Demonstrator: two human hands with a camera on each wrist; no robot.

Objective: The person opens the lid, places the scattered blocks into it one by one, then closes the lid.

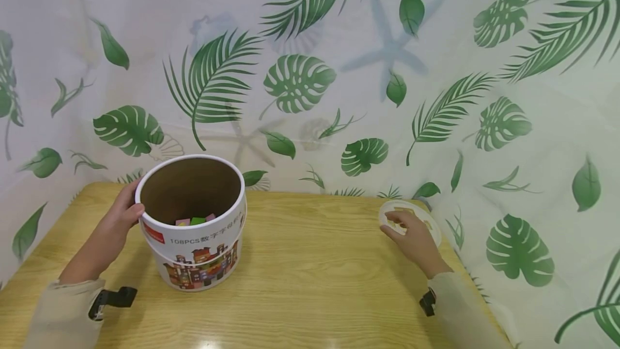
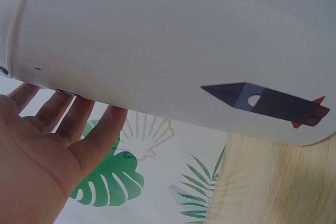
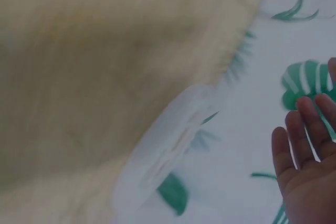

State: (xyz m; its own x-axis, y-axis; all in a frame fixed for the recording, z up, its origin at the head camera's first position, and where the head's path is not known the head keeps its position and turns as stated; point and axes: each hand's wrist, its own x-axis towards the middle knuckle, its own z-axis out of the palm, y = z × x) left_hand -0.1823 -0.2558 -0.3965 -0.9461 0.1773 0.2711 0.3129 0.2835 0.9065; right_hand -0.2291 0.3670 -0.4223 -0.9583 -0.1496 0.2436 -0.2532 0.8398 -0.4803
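Observation:
A white bucket (image 1: 203, 238) printed with coloured block buildings stands on the left of the table. A few pink and green blocks (image 1: 197, 221) show deep inside it. My left hand (image 1: 114, 230) holds the bucket's left side near the rim, thumb in front. In the left wrist view its fingers (image 2: 100, 135) reach along the smooth outer wall. At the far right, my right hand (image 1: 414, 238) hovers over a round white lid (image 1: 387, 208) with cut-out shapes. The right wrist view shows those fingers (image 3: 296, 142) extended, holding nothing, with the lid (image 3: 142, 171) apart from them.
The wooden table (image 1: 310, 263) runs back to a leaf-printed cloth (image 1: 300, 123) hanging behind and along the right side. A thin white handle (image 1: 201, 263) hangs across the bucket's front. The lid lies close to the table's right edge.

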